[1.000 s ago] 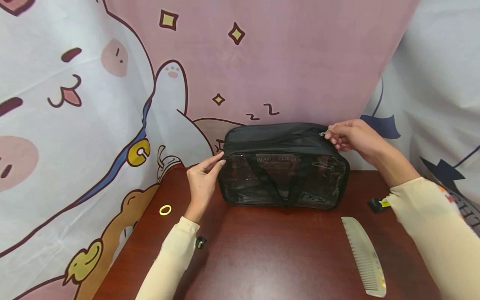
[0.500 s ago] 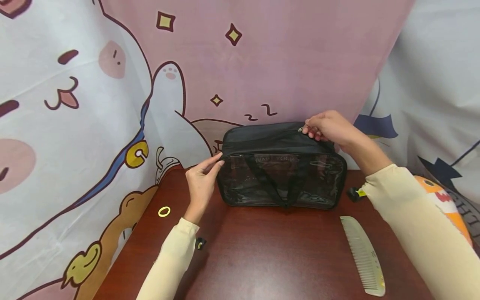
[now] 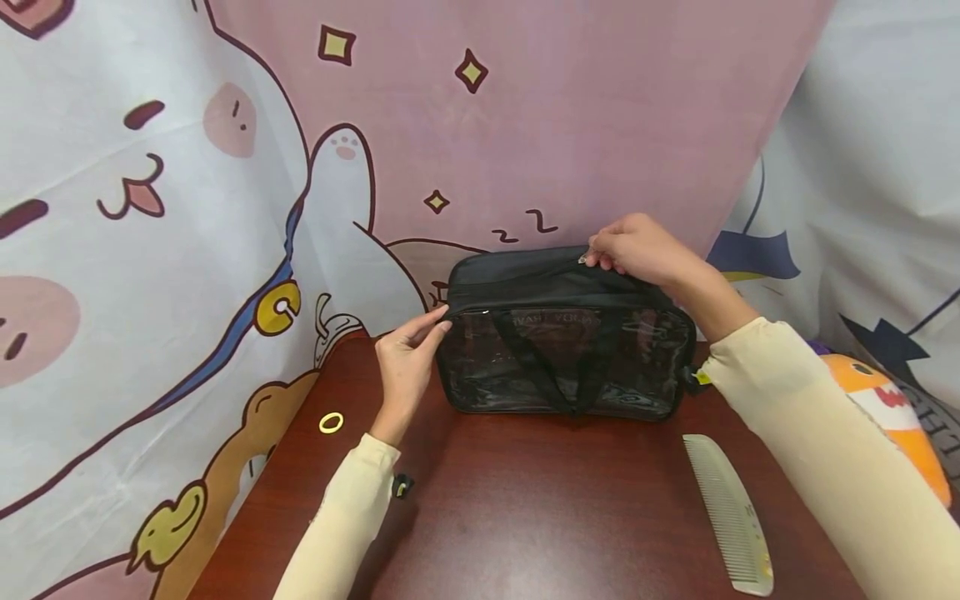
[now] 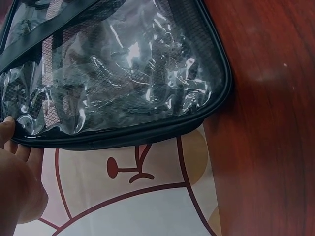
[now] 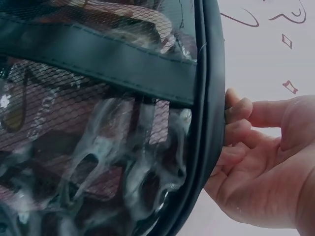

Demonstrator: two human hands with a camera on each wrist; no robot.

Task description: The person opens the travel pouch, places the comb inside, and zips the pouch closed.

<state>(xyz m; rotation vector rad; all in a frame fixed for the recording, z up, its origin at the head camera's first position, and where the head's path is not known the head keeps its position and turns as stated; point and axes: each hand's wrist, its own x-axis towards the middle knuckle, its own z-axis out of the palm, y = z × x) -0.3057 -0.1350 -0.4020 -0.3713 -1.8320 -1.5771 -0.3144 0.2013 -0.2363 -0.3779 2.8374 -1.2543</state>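
Observation:
A black toiletry bag (image 3: 472,358) with clear plastic sides and a dark strap handle stands upright at the back of the table. My left hand (image 3: 405,367) pinches its upper left corner between thumb and fingers; the left wrist view also shows this hand (image 4: 22,182) at the bag's edge. Above the bag's top, my right hand (image 3: 637,250) pinches the small metal zipper pull (image 3: 582,260). From the right wrist, the right hand (image 5: 266,162) appears with curled fingers beside the bag's top edge, and the pull is hidden there.
A pale comb (image 3: 727,512) lies on the reddish-brown table (image 3: 540,508) at the front right. Near the left edge rests a small yellow ring (image 3: 331,422). An orange plush toy (image 3: 892,417) sits behind my right sleeve. Printed cloth (image 3: 600,108) hangs close behind the bag.
My right hand has drawn the zipper pull leftward along the bag's top, from near the right end towards the middle. The left hand has kept its grip on the corner.

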